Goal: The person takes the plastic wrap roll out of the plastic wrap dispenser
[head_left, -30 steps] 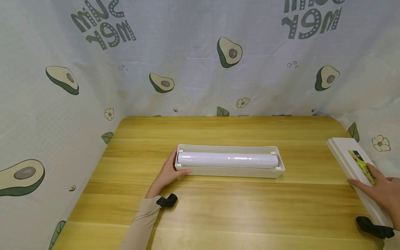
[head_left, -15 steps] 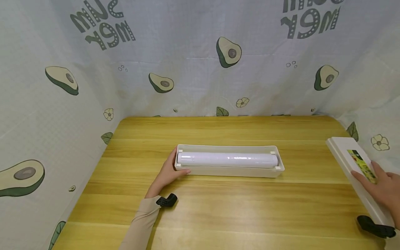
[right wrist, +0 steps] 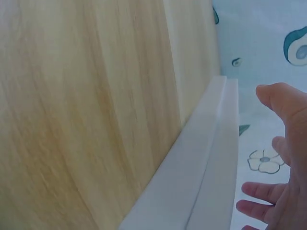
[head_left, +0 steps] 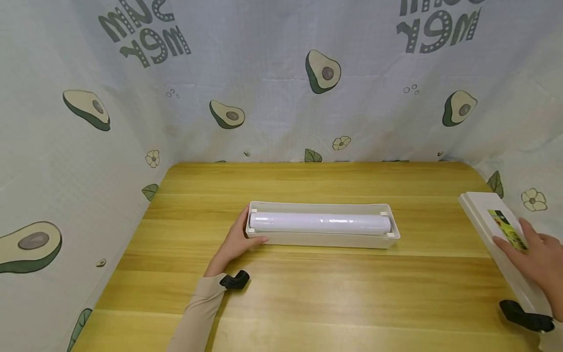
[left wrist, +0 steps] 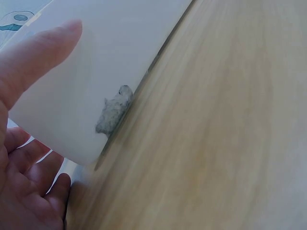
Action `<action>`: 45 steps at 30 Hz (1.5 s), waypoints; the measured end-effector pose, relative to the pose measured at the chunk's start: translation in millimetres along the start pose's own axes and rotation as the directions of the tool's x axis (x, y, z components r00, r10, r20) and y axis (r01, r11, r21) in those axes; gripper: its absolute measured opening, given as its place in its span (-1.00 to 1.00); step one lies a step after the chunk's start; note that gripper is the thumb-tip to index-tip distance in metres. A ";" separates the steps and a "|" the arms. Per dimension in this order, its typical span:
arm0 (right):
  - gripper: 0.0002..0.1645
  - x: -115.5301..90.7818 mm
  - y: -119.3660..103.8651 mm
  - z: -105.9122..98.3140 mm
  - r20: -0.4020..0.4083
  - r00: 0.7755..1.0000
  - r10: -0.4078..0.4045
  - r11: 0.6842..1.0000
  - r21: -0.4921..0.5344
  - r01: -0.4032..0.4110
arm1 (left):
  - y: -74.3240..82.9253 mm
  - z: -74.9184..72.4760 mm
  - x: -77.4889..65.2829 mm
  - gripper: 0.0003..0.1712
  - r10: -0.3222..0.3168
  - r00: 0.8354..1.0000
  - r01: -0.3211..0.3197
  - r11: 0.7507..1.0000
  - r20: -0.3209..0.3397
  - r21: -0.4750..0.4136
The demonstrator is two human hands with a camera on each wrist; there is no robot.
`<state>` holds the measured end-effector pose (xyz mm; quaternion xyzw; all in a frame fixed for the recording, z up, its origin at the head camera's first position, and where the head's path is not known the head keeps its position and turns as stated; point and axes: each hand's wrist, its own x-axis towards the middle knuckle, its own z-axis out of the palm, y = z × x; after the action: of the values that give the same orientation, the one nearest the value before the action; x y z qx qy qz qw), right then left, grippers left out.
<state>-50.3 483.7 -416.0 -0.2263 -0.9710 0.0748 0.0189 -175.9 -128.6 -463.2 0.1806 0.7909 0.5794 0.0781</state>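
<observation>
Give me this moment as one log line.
left hand: gripping end of white box | right hand: over labelled white piece, contact unclear | white roll: inside box

Cloth [head_left: 272,39]: mirrored "Sum/mer" lettering [head_left: 145,32], twice, cropped at top | white lid [head_left: 481,217]: coloured label [head_left: 506,227], print unreadable

head: worn on my head, facing forward and down over the table [head_left: 334,298] to the curtain [head_left: 272,107], the widest view
left wrist: close beside my left hand [left wrist: 24,184], facing the box [left wrist: 91,62]
right wrist: near my right hand [right wrist: 295,143], facing along the lid [right wrist: 192,158]
box: shared by head and left wrist
lid: shared by head and right wrist
</observation>
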 end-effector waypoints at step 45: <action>0.00 -5.4 -54.5 -12.8 -0.166 0.958 -0.234 0.963 0.095 0.251 | 10.6 -2.9 -2.1 0.16 -0.005 1.000 0.005 1.000 0.018 -0.014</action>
<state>-68.3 434.8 -395.0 -0.1090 -0.9812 0.1100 0.1155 -172.8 -129.2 -452.5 0.1835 0.7866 0.5830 0.0879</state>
